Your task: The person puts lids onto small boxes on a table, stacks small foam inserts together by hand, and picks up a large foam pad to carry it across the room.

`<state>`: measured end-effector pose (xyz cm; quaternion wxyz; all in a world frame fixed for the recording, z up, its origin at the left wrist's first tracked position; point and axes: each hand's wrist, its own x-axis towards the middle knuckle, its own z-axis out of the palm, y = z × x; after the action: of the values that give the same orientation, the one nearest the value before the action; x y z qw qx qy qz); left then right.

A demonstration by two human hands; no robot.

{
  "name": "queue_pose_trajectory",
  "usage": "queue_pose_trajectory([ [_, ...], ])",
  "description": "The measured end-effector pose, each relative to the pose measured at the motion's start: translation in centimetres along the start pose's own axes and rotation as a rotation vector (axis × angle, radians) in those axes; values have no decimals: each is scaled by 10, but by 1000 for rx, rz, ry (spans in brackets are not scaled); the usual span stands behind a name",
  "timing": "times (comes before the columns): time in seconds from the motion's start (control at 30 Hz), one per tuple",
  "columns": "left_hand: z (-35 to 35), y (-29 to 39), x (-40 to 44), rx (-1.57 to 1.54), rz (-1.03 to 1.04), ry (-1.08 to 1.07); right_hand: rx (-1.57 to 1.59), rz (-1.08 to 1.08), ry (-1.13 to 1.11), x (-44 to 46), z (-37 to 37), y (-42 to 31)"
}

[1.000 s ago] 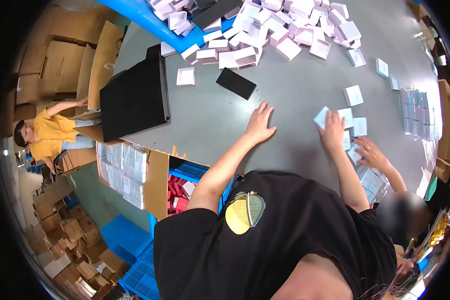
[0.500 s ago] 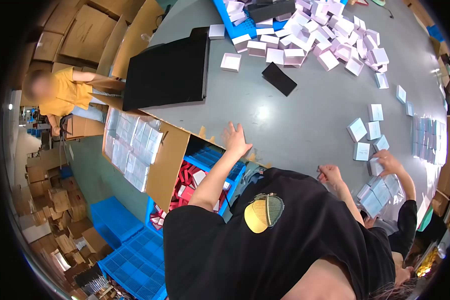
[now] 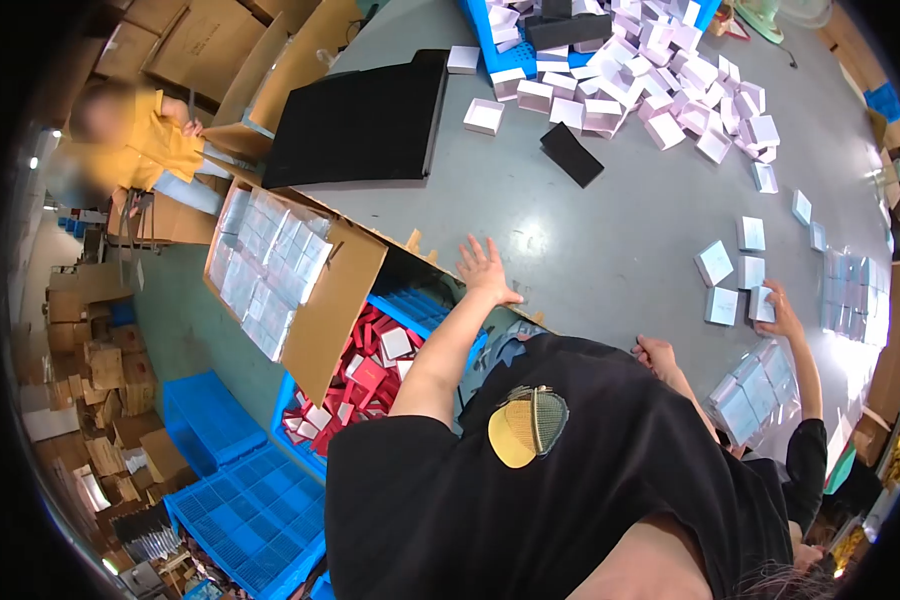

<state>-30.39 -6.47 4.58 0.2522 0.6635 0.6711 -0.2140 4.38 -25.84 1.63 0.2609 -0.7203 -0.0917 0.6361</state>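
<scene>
My left hand (image 3: pixel 484 273) is open with its fingers spread, palm down over the near table edge, holding nothing. The open carton (image 3: pixel 345 310) stands to its left. My right hand (image 3: pixel 654 353) is curled closed at the same edge; anything inside its fingers is hidden. Close by, a clear-wrapped pack of pale blue boxes (image 3: pixel 755 390) lies to its right. Loose pale blue boxes (image 3: pixel 722 305) are grouped beyond it. A co-worker's hand (image 3: pixel 782 312) grips one of these small boxes.
White open box parts (image 3: pixel 660 95) are heaped around a blue crate (image 3: pixel 485 40). A black panel (image 3: pixel 360 120) and a black strip (image 3: pixel 573 155) lie on the grey table (image 3: pixel 390 215). Red boxes (image 3: pixel 370 375) fill a crate below. A person in yellow (image 3: pixel 155 145) is at left.
The view has shifted slightly. The co-worker's hand has moved away from the wrapped pack to the loose group with a box. My left hand stays spread; my right remains curled.
</scene>
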Motion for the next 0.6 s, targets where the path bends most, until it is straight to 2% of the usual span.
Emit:
queue_pose_trajectory([
  [0.2,6,1,10,-33,-29,-26,20,33,-36,23,-11,16],
  [0.37,4,6,12,-82,-82,-25,-267,-111,86,11,1,-3],
  [0.6,7,3,10,-100,-61,8,-310,-47,25,1,1,-14],
])
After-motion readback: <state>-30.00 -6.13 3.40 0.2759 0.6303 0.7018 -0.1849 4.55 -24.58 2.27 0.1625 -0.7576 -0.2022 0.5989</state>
